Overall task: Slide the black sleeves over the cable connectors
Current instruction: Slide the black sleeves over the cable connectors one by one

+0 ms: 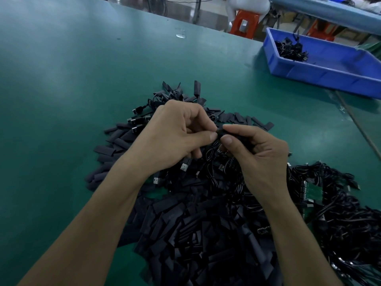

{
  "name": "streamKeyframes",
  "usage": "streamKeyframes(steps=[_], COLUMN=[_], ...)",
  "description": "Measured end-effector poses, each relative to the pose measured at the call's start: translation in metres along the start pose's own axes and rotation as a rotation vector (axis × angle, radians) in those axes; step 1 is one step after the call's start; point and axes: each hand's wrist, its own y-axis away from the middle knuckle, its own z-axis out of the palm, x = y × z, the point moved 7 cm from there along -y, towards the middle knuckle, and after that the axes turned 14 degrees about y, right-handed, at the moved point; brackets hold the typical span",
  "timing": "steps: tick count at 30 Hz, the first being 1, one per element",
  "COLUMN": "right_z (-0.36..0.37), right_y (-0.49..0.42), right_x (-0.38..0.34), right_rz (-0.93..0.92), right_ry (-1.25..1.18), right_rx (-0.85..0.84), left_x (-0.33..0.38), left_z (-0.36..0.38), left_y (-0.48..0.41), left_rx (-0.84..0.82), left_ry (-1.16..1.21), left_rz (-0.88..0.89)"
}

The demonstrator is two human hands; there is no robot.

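Note:
A big heap of flat black sleeves [181, 219] covers the green table [72, 89] in front of me. Black cables with silver USB connectors [184, 166] lie mixed into it. Above the heap, my left hand [177, 133] and my right hand [253, 149] meet fingertip to fingertip. My right thumb and forefinger pinch a black sleeve [223, 132]. My left thumb and fingers pinch a thin black cable end right at the sleeve's mouth. The connector itself is hidden between the fingers.
A tangle of black cables with small green circuit boards [313, 193] lies at the right. A blue plastic bin [321, 73] holding a few cables stands at the far right of the table. Orange stools [244, 22] stand beyond the table's far edge.

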Motion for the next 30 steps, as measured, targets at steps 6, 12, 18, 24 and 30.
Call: streamKeyframes(steps=[6,12,18,24,30], right_z=[0.0,-0.003,0.0,-0.004,-0.018], right_y=[-0.003,-0.004,-0.004,-0.005,0.002], right_x=[0.0,0.0,-0.001,0.0,0.011], right_rz=[0.015,0.026,0.034,0.024,0.164], right_ry=[0.01,0.044,0.028,0.08,0.027], right_rx=[-0.046,-0.072,-0.111,-0.056,0.272], left_x=[0.001,0.002,0.002,-0.002,-0.005], left_z=[0.003,0.008,0.008,0.01,0.006], left_y=[0.001,0.002,0.003,0.001,0.0], left_rx=[-0.033,-0.077,-0.081,-0.098,-0.019], left_ry=[0.027,0.029,0.006,0.051,0.12], left_rz=[-0.011,-0.013,0.005,-0.01,-0.014])
